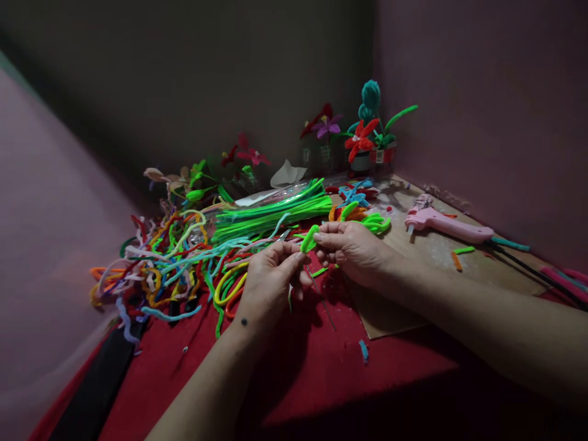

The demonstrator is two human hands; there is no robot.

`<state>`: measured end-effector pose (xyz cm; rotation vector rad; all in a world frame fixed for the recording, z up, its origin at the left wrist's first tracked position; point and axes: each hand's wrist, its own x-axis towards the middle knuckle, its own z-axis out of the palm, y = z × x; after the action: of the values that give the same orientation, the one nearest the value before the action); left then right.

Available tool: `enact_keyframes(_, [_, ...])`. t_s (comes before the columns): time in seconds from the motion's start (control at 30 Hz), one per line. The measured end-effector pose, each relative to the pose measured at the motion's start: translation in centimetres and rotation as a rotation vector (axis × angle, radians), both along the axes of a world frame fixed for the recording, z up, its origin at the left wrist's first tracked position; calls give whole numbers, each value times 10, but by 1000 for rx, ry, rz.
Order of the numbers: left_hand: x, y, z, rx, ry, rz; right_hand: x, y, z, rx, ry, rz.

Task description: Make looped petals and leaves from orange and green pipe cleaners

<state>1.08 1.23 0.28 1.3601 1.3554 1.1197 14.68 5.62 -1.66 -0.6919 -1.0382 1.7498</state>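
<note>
Between my two hands is a small bright green pipe cleaner piece (310,239), bent into a narrow leaf-like loop. My left hand (278,267) pinches its lower end between thumb and forefinger. On its upper right side, my right hand (345,246) grips the same piece with closed fingers. A thin dark wire (325,306) slants down below the fingers; whether it joins the green piece I cannot tell. Just behind the hands lie a bundle of green pipe cleaners (271,211) in clear wrapping and bent green loops (374,223).
A tangled heap of coloured pipe cleaners (169,263) spreads to the left. At right, a pink glue gun (448,223) with a black cord lies on a brown board (395,306). Pipe cleaner flowers (361,144) stand at the back. A red cloth (312,380) covers the table.
</note>
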Motion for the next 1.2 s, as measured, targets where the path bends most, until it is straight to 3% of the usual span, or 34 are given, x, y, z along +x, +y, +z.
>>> enact_keyframes(0.2, [1,-1,-1,-5,-56,4,0,-3,0,95,-49,-12])
enact_keyframes(0.57, [0,0,-1,-40,-111,26,-1,0,-2,42,-54,11])
enact_keyframes(0.8, [9,-2,-4,152,47,178,-3,-3,-5,121,-82,-69])
enact_keyframes(1.0, [6,0,-12,217,138,205,-4,-3,-9,190,-91,-94])
enact_keyframes(1.2, [7,-1,-9,208,220,183,-3,-3,-7,182,-94,-78])
